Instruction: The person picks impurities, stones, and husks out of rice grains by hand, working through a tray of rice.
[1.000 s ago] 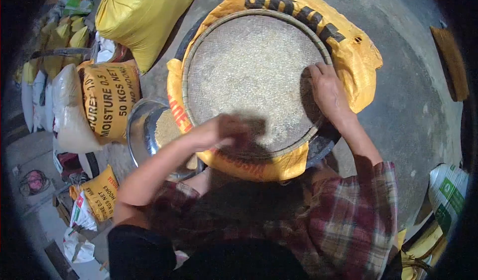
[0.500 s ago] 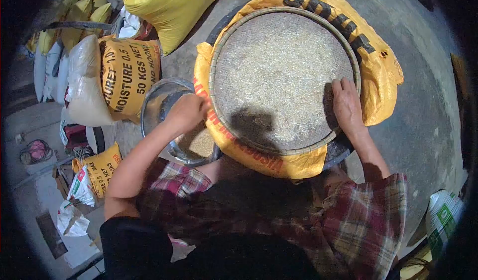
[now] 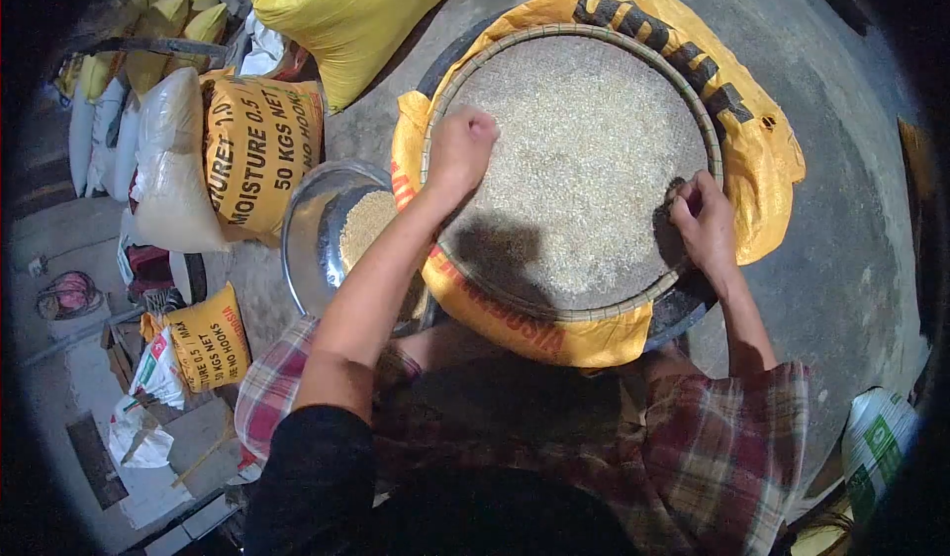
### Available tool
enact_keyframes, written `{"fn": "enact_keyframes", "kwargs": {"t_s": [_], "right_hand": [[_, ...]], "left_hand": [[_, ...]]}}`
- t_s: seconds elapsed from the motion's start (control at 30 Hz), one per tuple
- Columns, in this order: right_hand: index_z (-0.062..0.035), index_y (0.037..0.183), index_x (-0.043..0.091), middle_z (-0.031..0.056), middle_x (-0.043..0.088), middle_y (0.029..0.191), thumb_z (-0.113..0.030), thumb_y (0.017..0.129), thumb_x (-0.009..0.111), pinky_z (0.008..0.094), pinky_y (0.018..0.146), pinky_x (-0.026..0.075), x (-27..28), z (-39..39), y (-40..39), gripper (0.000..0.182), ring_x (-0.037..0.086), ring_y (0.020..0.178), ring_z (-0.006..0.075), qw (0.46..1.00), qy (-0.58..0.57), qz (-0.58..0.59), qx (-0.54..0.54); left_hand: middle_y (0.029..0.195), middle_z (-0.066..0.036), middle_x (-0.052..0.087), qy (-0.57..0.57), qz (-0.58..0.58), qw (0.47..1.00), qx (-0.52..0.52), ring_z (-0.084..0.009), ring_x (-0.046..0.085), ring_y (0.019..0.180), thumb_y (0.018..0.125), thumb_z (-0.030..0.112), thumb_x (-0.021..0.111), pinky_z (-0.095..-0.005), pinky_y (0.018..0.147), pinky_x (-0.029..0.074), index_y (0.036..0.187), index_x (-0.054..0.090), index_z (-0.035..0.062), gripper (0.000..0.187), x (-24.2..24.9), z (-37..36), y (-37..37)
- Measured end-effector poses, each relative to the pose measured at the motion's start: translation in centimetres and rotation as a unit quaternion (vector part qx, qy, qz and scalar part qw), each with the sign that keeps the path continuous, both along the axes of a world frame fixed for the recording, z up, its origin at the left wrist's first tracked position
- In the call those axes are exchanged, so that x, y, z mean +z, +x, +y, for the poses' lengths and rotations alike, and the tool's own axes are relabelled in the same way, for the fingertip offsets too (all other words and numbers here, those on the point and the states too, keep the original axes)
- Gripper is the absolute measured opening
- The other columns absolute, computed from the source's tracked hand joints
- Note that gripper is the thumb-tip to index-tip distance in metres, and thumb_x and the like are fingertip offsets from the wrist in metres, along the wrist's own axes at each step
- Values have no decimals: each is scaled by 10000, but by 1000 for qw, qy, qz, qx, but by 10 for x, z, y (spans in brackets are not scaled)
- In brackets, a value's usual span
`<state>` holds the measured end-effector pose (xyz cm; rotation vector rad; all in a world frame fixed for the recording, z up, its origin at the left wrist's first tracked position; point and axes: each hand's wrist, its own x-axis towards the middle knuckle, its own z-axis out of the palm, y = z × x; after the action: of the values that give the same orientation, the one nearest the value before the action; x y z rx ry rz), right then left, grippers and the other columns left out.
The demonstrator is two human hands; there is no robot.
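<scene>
A round woven tray [image 3: 714,150] with a pale rim lies on an orange printed sack [image 3: 767,160] over a dark basin. Broken pale grain [image 3: 584,150] is spread across the tray. Above the tray's left part is my left hand [image 3: 463,150], its fingers curled closed; what they hold, if anything, is hidden. Over the right edge of the grain, my right hand [image 3: 703,218] has thumb and fingers bent together in a pinch, and whatever is between them is too small to name. A metal bowl [image 3: 302,230] with tan grain [image 3: 366,225] stands left of the tray, partly behind my left forearm.
An orange printed sack [image 3: 259,155] stands left of the bowl, with a full yellow sack [image 3: 351,22] behind it. Smaller bags [image 3: 208,343] lie at the lower left. A green and white bag [image 3: 879,447] is at the lower right.
My left hand has moved from the bowl side up and right over the tray. My right hand has shifted slightly down and its fingers have bent into a pinch.
</scene>
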<state>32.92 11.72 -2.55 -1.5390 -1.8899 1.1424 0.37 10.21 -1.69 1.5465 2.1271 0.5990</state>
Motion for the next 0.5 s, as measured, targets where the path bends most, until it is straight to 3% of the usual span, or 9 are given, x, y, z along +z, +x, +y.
{"fn": "enact_keyframes", "kwargs": {"t_s": [0.03,0.07,0.13,0.17,0.27,0.5], "right_hand": [[5,818,488,126,578,819,-11,814,526,294,687,454,-2,1,0,41,570,720,221,999,-5,47,-13],[5,818,488,126,578,819,-11,814,526,294,687,454,-8,1,1,41,570,720,221,999,-4,48,-13],[-6,853,529,33,562,801,-32,843,536,263,639,449,-16,2,2,29,529,696,112,966,-99,234,-33],[-6,853,529,33,562,801,-32,843,536,263,639,449,-18,3,4,29,529,696,112,967,-97,234,-34],[-13,905,556,-10,543,805,-37,872,519,232,619,445,-14,3,5,56,519,691,81,946,-177,267,-37],[-2,934,568,7,555,809,-62,892,522,219,616,455,-11,4,5,86,526,695,75,937,-208,279,-27]], "left_hand": [[739,-118,657,47,11,999,7,-203,637,696,778,140,661,-326,665,496,851,647,5,154,-2,12,0],[742,-122,658,94,22,995,13,-211,639,701,773,144,668,-332,669,495,857,649,6,162,-4,23,1],[751,-152,644,112,17,993,20,-262,626,705,754,125,669,-363,669,485,820,646,1,142,-9,41,7],[761,-182,631,127,12,991,25,-312,612,710,734,105,670,-395,670,475,783,644,-4,122,-10,48,10],[765,-191,630,131,48,989,41,-338,610,726,726,109,684,-421,685,472,780,645,-4,131,-30,61,7],[776,-202,629,59,69,996,14,-345,613,748,723,82,672,-428,695,471,758,637,-7,101,-21,66,9]]}}
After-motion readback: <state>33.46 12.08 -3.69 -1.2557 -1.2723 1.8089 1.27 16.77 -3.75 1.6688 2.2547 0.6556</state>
